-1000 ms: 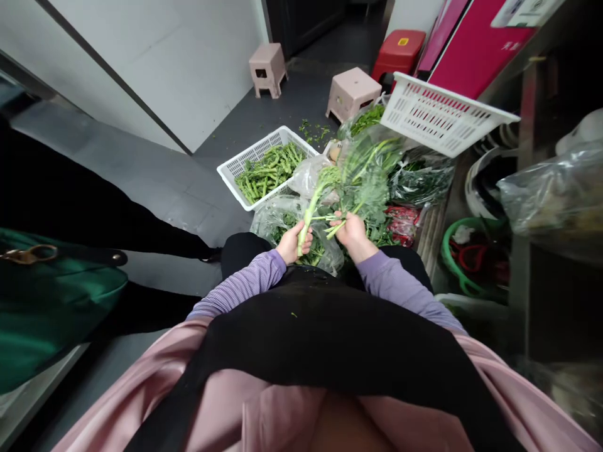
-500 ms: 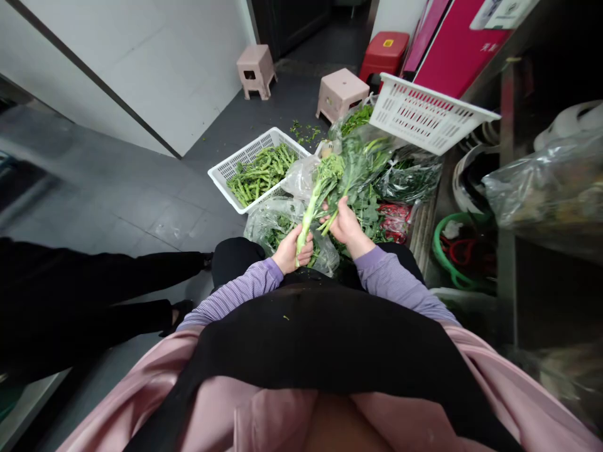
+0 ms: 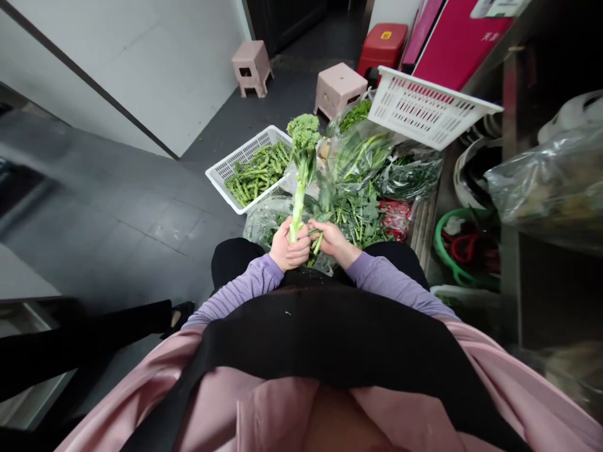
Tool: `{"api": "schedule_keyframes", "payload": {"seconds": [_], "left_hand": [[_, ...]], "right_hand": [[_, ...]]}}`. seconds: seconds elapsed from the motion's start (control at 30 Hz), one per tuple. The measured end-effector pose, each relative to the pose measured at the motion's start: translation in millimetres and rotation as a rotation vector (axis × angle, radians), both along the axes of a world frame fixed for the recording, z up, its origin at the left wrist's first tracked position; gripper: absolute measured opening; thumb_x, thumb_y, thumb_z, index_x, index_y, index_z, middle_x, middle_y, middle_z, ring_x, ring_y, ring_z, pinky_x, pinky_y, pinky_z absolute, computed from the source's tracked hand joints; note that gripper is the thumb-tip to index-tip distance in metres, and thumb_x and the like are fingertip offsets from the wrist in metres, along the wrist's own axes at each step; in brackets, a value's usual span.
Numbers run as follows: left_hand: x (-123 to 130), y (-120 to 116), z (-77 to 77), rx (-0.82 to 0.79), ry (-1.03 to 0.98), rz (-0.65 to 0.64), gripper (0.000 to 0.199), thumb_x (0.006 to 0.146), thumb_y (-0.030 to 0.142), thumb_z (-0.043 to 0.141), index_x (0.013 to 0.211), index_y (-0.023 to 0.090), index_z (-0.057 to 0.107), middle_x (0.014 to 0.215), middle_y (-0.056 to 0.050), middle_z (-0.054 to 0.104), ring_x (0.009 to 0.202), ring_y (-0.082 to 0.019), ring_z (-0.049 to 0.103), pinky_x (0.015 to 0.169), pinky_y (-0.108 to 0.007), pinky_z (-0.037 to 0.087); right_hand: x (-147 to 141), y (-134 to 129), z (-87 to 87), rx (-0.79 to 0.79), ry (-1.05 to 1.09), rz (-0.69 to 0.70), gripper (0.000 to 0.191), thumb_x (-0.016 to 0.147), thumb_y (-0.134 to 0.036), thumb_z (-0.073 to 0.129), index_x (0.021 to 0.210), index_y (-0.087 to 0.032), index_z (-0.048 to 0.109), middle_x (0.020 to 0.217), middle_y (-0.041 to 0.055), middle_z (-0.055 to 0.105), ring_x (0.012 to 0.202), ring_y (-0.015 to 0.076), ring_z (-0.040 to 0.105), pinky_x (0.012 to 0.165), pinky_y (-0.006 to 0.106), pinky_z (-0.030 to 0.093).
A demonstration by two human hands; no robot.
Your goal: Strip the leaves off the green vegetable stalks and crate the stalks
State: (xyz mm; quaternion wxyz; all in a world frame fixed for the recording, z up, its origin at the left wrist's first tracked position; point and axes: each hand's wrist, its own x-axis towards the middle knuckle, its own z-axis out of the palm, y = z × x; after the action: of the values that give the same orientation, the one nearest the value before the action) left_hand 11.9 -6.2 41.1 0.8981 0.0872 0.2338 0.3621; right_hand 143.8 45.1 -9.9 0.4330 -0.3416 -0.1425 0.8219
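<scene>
A long-stemmed broccoli is held by the left hand, its grip wrapped around the lower stem, with the head pointed away from the body; thin green stems are pinched by the right hand, just beside the left; green stalks are contained in a white basket beyond; leafy greens are heaped near the right hand

Pale-green stalk, purple-striped sleeves, black apron

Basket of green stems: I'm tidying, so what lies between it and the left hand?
The head view shows a clear plastic bag between the basket of green stems and the left hand.
</scene>
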Motion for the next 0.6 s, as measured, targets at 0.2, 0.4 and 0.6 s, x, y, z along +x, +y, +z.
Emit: {"api": "schedule_keyframes", "payload": {"seconds": [0.2,0.4,0.6], "left_hand": [[1,-8,-16.9,-0.113,-0.047,-0.138,0.045,0.091,0.055,0.025,0.064,0.020,0.032,0.042,0.007,0.023,0.025,-0.005,0.015,0.023,-0.014,0.010],[4,-10,-31.0,-0.142,-0.045,-0.225,0.046,0.089,0.057,0.028,0.063,0.020,0.033,0.042,0.006,0.024,0.025,-0.006,0.017,0.024,-0.015,0.012],[5,-9,-39.4,-0.128,0.005,-0.209,0.046,0.090,0.056,0.026,0.063,0.019,0.035,0.042,0.006,0.026,0.026,-0.006,0.019,0.024,-0.015,0.014]], "right_hand": [[26,25,21.3,0.215,-0.010,-0.212,0.030,0.062,-0.029,0.079,0.079,-0.016,0.059,0.064,-0.0054,0.053,0.048,0.0032,0.044,0.043,0.015,0.040],[23,26,12.5,0.073,-0.128,-0.223,0.019,0.067,-0.020,0.073,0.070,-0.014,0.056,0.059,-0.0053,0.055,0.039,0.0019,0.040,0.039,0.016,0.040],[18,10,-7.6,0.123,-0.428,0.017,0.015,0.063,-0.007,0.068,0.065,-0.015,0.056,0.049,-0.0063,0.055,0.034,0.0047,0.042,0.030,0.016,0.037]]}}
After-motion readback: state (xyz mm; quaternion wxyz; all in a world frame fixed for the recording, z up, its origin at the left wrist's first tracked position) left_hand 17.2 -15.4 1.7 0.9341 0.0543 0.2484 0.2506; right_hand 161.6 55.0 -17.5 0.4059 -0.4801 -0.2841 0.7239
